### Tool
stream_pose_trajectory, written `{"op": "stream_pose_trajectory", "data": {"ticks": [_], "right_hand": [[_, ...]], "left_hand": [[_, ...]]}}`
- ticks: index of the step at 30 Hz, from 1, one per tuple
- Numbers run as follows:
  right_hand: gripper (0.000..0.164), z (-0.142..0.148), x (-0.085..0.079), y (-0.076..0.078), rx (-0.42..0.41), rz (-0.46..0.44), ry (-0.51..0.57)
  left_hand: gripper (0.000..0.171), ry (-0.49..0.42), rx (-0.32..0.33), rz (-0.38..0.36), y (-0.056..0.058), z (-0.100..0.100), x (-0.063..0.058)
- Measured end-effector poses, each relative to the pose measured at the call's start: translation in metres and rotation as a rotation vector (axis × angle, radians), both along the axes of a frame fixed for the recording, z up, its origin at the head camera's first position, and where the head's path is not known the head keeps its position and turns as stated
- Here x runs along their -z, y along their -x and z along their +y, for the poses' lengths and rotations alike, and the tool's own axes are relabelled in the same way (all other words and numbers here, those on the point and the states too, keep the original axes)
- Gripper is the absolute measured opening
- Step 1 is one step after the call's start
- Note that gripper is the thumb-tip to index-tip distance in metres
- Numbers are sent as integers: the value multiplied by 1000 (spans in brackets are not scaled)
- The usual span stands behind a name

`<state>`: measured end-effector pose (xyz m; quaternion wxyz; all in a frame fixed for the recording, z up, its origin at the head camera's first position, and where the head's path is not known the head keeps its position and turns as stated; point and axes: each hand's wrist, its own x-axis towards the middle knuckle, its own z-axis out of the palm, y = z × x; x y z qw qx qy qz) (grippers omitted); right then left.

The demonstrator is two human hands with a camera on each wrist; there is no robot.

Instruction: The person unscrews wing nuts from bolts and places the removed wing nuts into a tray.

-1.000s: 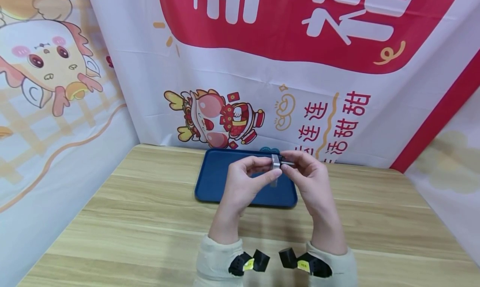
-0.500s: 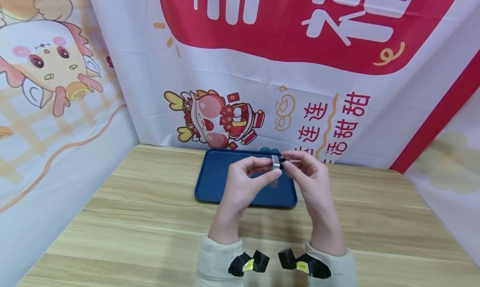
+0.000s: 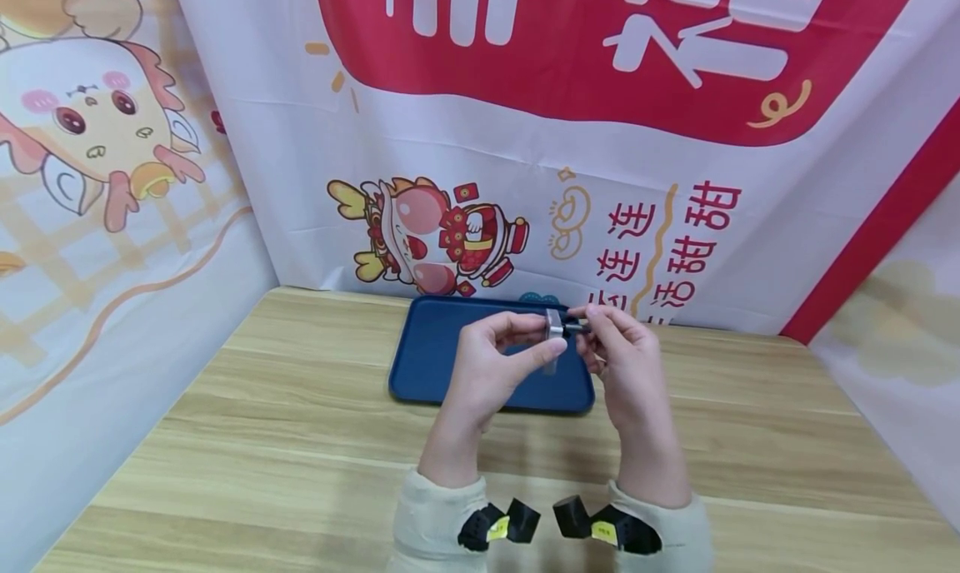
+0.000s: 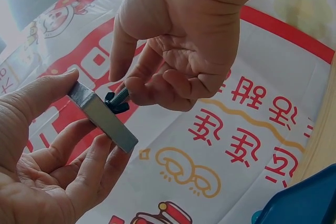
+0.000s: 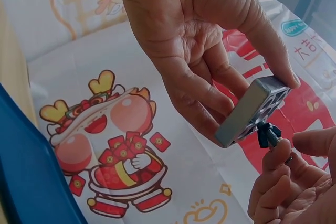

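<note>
My left hand (image 3: 491, 361) holds a flat silver metal block (image 4: 102, 116) by its edges, thumb on one side and fingers on the other. A threaded bolt (image 4: 121, 96) sticks out of the block's face, pointing towards my right hand. On the bolt, close to the block, sits a dark wing nut (image 5: 266, 134). My right hand (image 3: 626, 356) is at the bolt's free end; its curled index finger lies against or right beside the tip. The right thumb stands apart from the bolt and wing nut. The block's far side is partly hidden by my left fingers.
A blue tray (image 3: 427, 365) lies beneath and behind the hands on the wooden table (image 3: 300, 440). A printed white and red cloth (image 3: 300, 140) hangs behind the table's back edge. Black wrist mounts (image 3: 480, 527) sit on both sleeves.
My right thumb and index finger have come off the wing nut and drawn back to the right, with the thumb raised. More of the bolt shows. My left hand has barely moved.
</note>
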<state>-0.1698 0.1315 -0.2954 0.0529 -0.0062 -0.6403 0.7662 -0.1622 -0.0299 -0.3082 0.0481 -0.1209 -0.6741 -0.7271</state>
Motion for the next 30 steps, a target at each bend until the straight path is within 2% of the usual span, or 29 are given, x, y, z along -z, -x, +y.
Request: {"op": "stream_pose_trajectory", "data": {"ticks": [5,9,17,30], "right_hand": [[32,-3,-1,1,10,-19,24],[31,-4,1,1,15,0,34],[29,-3,2,2,-11,21,-7],[19,2,3,1,-111,73,-80]], "left_hand": [[30,4,1,12,0,0,0],[30,4,3,13,1,1,0],[29,5,-7,14,1,0,0],[30,-2,-15,-4,1,-2,0]]}}
